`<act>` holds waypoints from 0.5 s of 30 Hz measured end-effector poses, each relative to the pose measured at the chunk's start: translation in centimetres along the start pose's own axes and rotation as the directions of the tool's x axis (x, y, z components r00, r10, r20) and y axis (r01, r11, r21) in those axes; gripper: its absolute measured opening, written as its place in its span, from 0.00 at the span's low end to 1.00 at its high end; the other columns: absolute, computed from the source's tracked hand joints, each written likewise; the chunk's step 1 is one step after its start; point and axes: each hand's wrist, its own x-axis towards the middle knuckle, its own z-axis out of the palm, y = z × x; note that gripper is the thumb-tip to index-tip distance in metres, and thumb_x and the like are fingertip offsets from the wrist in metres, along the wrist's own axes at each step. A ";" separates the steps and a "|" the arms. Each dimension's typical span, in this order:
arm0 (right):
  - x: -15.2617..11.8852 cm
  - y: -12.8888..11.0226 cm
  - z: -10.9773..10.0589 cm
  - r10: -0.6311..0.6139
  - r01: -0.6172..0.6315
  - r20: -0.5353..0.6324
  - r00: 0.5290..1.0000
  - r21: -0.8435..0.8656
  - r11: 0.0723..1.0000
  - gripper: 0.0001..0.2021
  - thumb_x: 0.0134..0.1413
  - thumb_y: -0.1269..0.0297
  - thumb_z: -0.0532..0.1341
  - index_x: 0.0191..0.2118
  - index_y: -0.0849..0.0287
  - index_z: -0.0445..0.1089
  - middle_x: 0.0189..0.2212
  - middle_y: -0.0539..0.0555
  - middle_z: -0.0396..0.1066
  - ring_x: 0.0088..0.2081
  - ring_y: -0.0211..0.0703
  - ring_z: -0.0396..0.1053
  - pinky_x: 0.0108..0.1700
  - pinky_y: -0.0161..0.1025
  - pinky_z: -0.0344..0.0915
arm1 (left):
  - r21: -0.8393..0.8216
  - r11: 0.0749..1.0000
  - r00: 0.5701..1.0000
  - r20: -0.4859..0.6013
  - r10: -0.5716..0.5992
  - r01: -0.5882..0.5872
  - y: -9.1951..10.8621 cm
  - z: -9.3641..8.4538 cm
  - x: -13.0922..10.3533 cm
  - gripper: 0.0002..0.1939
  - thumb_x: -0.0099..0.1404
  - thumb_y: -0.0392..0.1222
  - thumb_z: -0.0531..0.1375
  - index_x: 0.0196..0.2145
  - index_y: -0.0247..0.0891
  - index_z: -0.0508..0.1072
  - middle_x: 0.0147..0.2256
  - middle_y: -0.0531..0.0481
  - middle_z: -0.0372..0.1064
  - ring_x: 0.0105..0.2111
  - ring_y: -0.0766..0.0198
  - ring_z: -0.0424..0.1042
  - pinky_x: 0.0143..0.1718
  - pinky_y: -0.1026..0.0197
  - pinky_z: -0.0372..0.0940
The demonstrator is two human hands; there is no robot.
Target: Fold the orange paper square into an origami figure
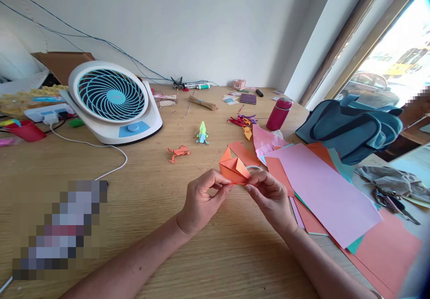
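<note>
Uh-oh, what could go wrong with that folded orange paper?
The folded orange paper might tear or crease crookedly, since the left hand and right hand both pinch it near its lower edge. Also, the right forearm lies close to the loose paper sheets, so it could nudge them out of place.

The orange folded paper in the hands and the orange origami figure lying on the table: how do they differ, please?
The orange folded paper is pinched by the left hand and the right hand; the orange origami figure lies on the table, untouched. The orange folded paper shows broad, pointed flaps, while the orange origami figure has thin, leg-like limbs. Both are orange and folded from paper.
</note>
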 end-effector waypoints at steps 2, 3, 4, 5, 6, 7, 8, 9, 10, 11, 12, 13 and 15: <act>0.0 0.0 0.1 0.008 -0.008 -0.020 1.000 0.010 1.000 0.06 0.56 0.61 0.67 0.32 0.54 0.70 0.30 0.51 0.69 0.35 0.42 0.65 0.36 0.39 0.63 | -0.003 1.000 1.000 0.009 -0.002 0.002 0.1 0.0 0.0 0.05 0.65 0.30 0.63 0.33 0.36 0.71 0.27 0.54 0.70 0.28 0.71 0.72 0.30 0.71 0.70; 0.0 0.0 0.1 0.015 -0.015 -0.027 1.000 0.014 1.000 0.07 0.56 0.61 0.68 0.31 0.54 0.70 0.30 0.51 0.69 0.35 0.42 0.65 0.36 0.38 0.63 | -0.002 1.000 1.000 0.014 -0.002 0.002 0.1 0.0 0.0 0.05 0.65 0.30 0.62 0.33 0.37 0.71 0.28 0.54 0.70 0.28 0.71 0.72 0.30 0.71 0.70; 0.0 0.0 0.1 0.024 -0.023 -0.034 0.999 0.017 1.000 0.08 0.55 0.60 0.68 0.31 0.54 0.70 0.30 0.51 0.69 0.34 0.42 0.65 0.36 0.38 0.63 | 0.000 1.000 1.000 0.022 -0.002 0.002 0.1 0.0 0.0 0.05 0.65 0.29 0.62 0.34 0.37 0.71 0.28 0.54 0.70 0.29 0.71 0.72 0.31 0.70 0.71; 0.0 -0.1 0.2 0.033 -0.032 -0.041 0.999 0.017 0.999 0.08 0.55 0.59 0.68 0.31 0.54 0.69 0.31 0.51 0.69 0.34 0.42 0.65 0.36 0.38 0.63 | 0.000 1.000 1.000 0.031 0.003 -0.003 0.1 0.0 0.1 0.06 0.65 0.29 0.61 0.34 0.37 0.70 0.30 0.54 0.70 0.29 0.71 0.72 0.31 0.70 0.71; 0.0 -0.1 0.2 0.041 -0.041 -0.044 0.998 0.015 0.999 0.09 0.54 0.59 0.68 0.31 0.54 0.69 0.31 0.52 0.70 0.34 0.42 0.65 0.36 0.39 0.63 | 0.001 1.000 0.999 0.041 0.011 -0.011 0.1 -0.1 0.2 0.06 0.64 0.29 0.61 0.34 0.37 0.70 0.32 0.53 0.69 0.30 0.71 0.71 0.31 0.70 0.72; -0.1 -0.1 0.2 0.047 -0.046 -0.044 0.998 0.016 0.999 0.09 0.54 0.58 0.69 0.31 0.54 0.69 0.31 0.52 0.70 0.34 0.42 0.65 0.36 0.39 0.64 | 0.001 1.000 0.999 0.049 0.022 -0.022 0.1 -0.2 0.3 0.06 0.64 0.29 0.61 0.35 0.38 0.70 0.35 0.52 0.69 0.32 0.71 0.71 0.31 0.70 0.72; -0.1 -0.1 0.2 0.049 -0.049 -0.040 0.998 0.019 0.999 0.09 0.54 0.58 0.69 0.31 0.54 0.69 0.32 0.52 0.70 0.34 0.42 0.66 0.36 0.39 0.64 | -0.003 0.999 0.998 0.057 0.034 -0.034 0.1 -0.3 0.5 0.06 0.64 0.30 0.62 0.36 0.38 0.70 0.38 0.50 0.68 0.34 0.70 0.71 0.31 0.70 0.73; -0.1 -0.1 0.2 0.049 -0.048 -0.033 0.998 0.026 0.998 0.09 0.54 0.59 0.68 0.31 0.54 0.69 0.32 0.52 0.71 0.35 0.42 0.66 0.37 0.39 0.64 | -0.010 0.999 0.997 0.064 0.043 -0.042 0.1 -0.5 0.7 0.07 0.64 0.30 0.62 0.38 0.38 0.70 0.41 0.49 0.67 0.36 0.69 0.71 0.31 0.70 0.74; -0.1 -0.1 0.2 0.049 -0.048 -0.026 0.998 0.034 0.998 0.09 0.55 0.59 0.68 0.31 0.54 0.69 0.33 0.53 0.71 0.35 0.42 0.66 0.37 0.40 0.64 | -0.018 0.999 0.996 0.072 0.045 -0.044 0.1 -0.6 0.9 0.08 0.64 0.31 0.62 0.41 0.39 0.70 0.44 0.47 0.66 0.39 0.67 0.71 0.32 0.69 0.74; -0.1 0.0 0.2 0.049 -0.049 -0.018 0.999 0.040 0.998 0.08 0.55 0.59 0.68 0.31 0.54 0.69 0.34 0.53 0.71 0.36 0.43 0.67 0.38 0.40 0.65 | -0.028 0.999 0.996 0.085 0.039 -0.037 0.1 -0.8 1.2 0.12 0.64 0.31 0.62 0.44 0.40 0.70 0.47 0.46 0.65 0.42 0.66 0.71 0.34 0.68 0.75; -0.1 0.0 0.2 0.051 -0.051 -0.012 0.999 0.042 0.998 0.08 0.56 0.59 0.68 0.31 0.53 0.69 0.34 0.53 0.71 0.36 0.43 0.67 0.38 0.41 0.65 | -0.040 0.999 0.994 0.102 0.028 -0.024 0.1 -1.0 1.4 0.16 0.64 0.32 0.63 0.49 0.42 0.69 0.50 0.45 0.65 0.44 0.65 0.71 0.35 0.67 0.76; 0.0 0.0 0.3 0.053 -0.053 -0.007 0.999 0.040 0.998 0.08 0.56 0.59 0.68 0.32 0.53 0.69 0.35 0.53 0.71 0.37 0.44 0.67 0.39 0.41 0.65 | -0.052 0.999 0.992 0.122 0.017 -0.010 0.1 -1.1 1.6 0.21 0.64 0.32 0.63 0.53 0.43 0.68 0.51 0.44 0.64 0.45 0.64 0.71 0.36 0.66 0.76; 0.0 0.1 0.2 0.056 -0.056 -0.003 0.998 0.027 0.998 0.09 0.56 0.58 0.68 0.31 0.53 0.69 0.35 0.54 0.72 0.38 0.45 0.68 0.40 0.42 0.66 | -0.064 0.998 0.986 0.166 -0.001 0.012 0.1 -1.3 1.8 0.26 0.63 0.32 0.64 0.57 0.45 0.65 0.53 0.44 0.65 0.44 0.64 0.72 0.38 0.64 0.77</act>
